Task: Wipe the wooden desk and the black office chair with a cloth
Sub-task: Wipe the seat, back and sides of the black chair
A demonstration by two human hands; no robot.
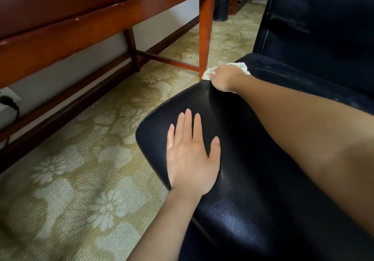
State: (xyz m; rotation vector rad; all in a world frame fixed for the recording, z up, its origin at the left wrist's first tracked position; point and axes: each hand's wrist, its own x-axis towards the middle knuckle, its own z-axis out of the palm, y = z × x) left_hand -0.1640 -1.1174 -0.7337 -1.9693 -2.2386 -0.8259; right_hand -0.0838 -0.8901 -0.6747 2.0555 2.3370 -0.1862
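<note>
1. The left hand [192,155] lies palm down on the chair [253,200], near the 6 o'clock centre of the view. Its fingers are straight and slightly spread, pointing toward 12 o'clock. It holds nothing.
2. The left forearm enters from the bottom edge at about 6 o'clock and angles up to the hand.
3. The right hand [224,78] is at the far corner of the seat [232,119], toward 12 o'clock from the left hand. It is closed over a bunched white cloth [208,73]. The fingertips are hidden under the hand, so the exact grip is probably a curled clamp rather than a flat press.
4. The right forearm runs in from the 3 o'clock edge, crossing above the seat.
5. The cloth touches the seat edge and sticks out on both sides of the right hand.
6. The seat is black, glossy and finely textured. The backrest [323,17] stands at 1 to 2 o'clock and shows pale smears.
7. The wooden desk [91,24] fills the 10 to 11 o'clock area. One desk leg [204,28] stands just beyond the cloth.
8. A dark round bin [222,7] stands on the floor at 12 o'clock.
9. The floor is beige carpet [81,169] with a pale flower pattern.
10. A wall socket [9,96] with a black plug [8,100] sits at 9 o'clock.
</note>
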